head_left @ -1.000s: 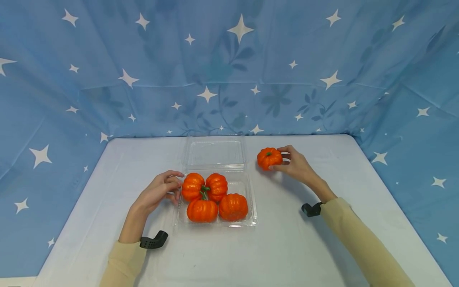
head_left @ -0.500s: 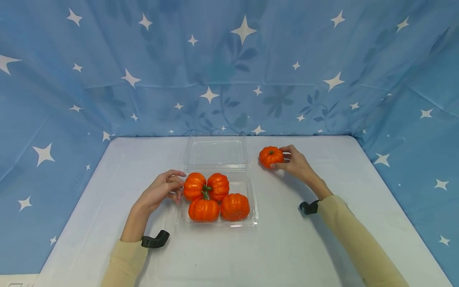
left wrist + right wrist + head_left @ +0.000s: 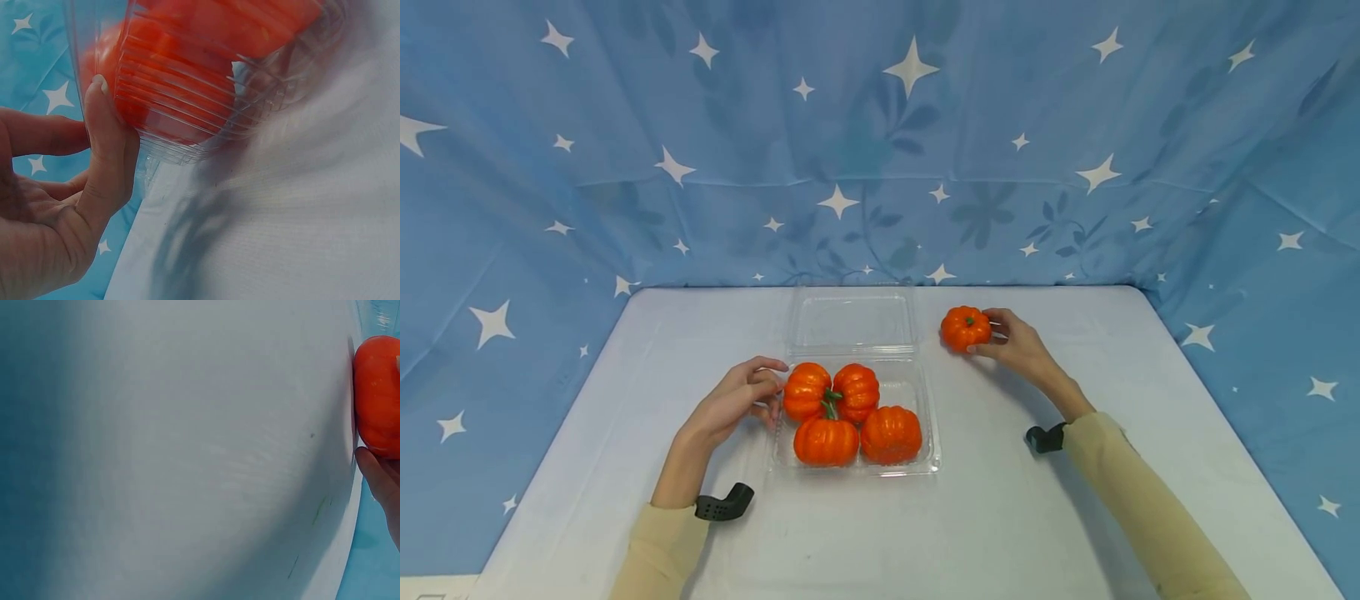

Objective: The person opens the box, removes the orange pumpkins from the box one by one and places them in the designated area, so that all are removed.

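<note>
My right hand [image 3: 1021, 346] grips a small orange toy pumpkin [image 3: 965, 330] from its right side, thumb in front and fingers behind, green stem up. In the right wrist view, that pumpkin [image 3: 378, 400] shows at the right edge, close over the white tabletop, with a fingertip against it. Several more orange pumpkins [image 3: 825, 442] sit in a clear plastic clamshell box [image 3: 928, 417]. At the box's left edge, my left hand [image 3: 735, 402] pinches the rim. The left wrist view shows the left hand [image 3: 69, 206] with its thumb on the ribbed box wall [image 3: 181, 147].
The box's clear lid [image 3: 853, 321] lies folded back on the far side, near the table's rear edge. A white cloth-covered table [image 3: 1000, 533] carries everything. Blue curtains [image 3: 737, 125] with white stars hang behind and at both sides. Black cameras sit on both wrists.
The pumpkin in my right hand has tipped slightly, its stem turning a little to the right. The view shifted slightly. My left hand and the box hold their places.
</note>
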### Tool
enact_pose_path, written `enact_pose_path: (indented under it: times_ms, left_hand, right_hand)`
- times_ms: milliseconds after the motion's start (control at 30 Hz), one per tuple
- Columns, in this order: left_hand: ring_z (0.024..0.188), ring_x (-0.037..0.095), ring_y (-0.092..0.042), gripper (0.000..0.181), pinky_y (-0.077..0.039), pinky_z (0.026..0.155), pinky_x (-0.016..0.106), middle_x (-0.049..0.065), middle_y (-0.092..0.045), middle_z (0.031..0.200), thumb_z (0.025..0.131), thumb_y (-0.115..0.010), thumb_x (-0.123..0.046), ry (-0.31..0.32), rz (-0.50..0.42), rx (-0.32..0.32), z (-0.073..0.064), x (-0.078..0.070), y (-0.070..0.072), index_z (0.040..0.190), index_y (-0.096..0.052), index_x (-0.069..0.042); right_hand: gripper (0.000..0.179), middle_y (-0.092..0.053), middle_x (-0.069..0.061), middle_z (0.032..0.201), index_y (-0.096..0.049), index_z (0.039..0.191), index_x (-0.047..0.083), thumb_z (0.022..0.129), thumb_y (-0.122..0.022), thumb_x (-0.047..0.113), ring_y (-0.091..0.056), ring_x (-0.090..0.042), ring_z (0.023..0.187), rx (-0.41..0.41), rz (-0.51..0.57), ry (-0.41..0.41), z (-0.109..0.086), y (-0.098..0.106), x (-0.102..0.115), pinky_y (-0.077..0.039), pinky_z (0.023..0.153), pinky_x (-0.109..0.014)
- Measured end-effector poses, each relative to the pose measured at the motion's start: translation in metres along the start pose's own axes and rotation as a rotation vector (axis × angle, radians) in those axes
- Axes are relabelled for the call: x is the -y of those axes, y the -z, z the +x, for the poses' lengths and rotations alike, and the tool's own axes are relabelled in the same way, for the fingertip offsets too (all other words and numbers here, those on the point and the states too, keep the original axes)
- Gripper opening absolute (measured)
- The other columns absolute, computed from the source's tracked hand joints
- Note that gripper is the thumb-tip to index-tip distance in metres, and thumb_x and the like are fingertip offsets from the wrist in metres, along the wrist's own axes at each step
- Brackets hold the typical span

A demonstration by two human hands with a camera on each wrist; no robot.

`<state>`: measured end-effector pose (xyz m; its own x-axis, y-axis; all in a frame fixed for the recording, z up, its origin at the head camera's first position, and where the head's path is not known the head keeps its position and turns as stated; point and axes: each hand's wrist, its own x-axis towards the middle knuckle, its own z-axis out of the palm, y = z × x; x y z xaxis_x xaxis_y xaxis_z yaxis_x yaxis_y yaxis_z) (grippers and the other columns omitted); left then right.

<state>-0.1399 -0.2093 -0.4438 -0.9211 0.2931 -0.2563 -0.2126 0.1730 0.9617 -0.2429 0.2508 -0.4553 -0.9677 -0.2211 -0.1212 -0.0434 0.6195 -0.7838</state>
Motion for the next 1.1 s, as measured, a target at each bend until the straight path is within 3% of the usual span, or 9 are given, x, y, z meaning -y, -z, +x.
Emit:
enact_pose_path:
  times_ms: [367,733,1100]
  left_hand:
    - [0.063,0.017,-0.060,0.039,-0.059,0.057,0.032,0.010,-0.058,0.087,0.104,-0.047,-0.006,0.008,0.003,-0.012,0.000,0.002,-0.001,0.140,-0.042,0.010]
    - [0.063,0.017,-0.059,0.039,-0.059,0.057,0.031,0.010,-0.058,0.086,0.103,-0.046,-0.005,0.003,0.006,-0.016,-0.001,0.000,-0.002,0.140,-0.042,0.010]
    - [0.061,0.017,-0.059,0.040,-0.059,0.057,0.030,0.009,-0.059,0.084,0.101,-0.047,-0.004,-0.005,0.007,-0.019,-0.001,0.000,-0.001,0.139,-0.043,0.010]
  right_hand:
    - [0.092,-0.033,-0.024,0.163,-0.026,0.160,0.002,0.090,-0.080,0.026,-0.045,-0.046,0.142,-0.002,-0.003,0.019,-0.005,-0.001,-0.001,-0.043,0.113,-0.057]
    - [0.080,-0.036,-0.022,0.161,-0.033,0.157,0.001,0.092,-0.077,0.019,-0.039,-0.046,0.145,-0.161,0.002,0.128,-0.023,0.001,0.012,-0.039,0.115,-0.061]
    - [0.062,-0.052,-0.020,0.148,-0.048,0.147,0.001,0.093,-0.076,0.011,-0.050,-0.043,0.135,-0.293,0.041,0.298,-0.040,-0.007,0.035,-0.039,0.115,-0.059]
